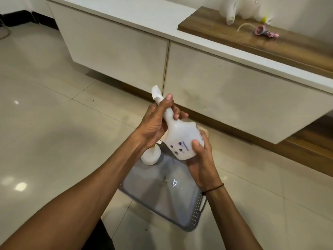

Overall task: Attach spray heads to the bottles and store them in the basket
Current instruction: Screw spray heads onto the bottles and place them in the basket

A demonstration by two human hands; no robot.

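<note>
Tiled floor (54, 123) bears grey basket (196, 210), low cabinet (234, 91)

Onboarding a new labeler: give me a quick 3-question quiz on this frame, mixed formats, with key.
1. True or false: the left hand grips the neck of the white spray bottle, just below its white spray head.
2. Multiple choice: where is the grey perforated basket? A) on the wooden shelf B) on the tiled floor below the hands C) on the white cabinet top
3. Fill in: the right hand holds the bottle by its ____ end.

Key
1. True.
2. B. A second white bottle already sits at the basket's far left corner.
3. Base. The loose pink spray head lies on the wooden shelf.
</note>
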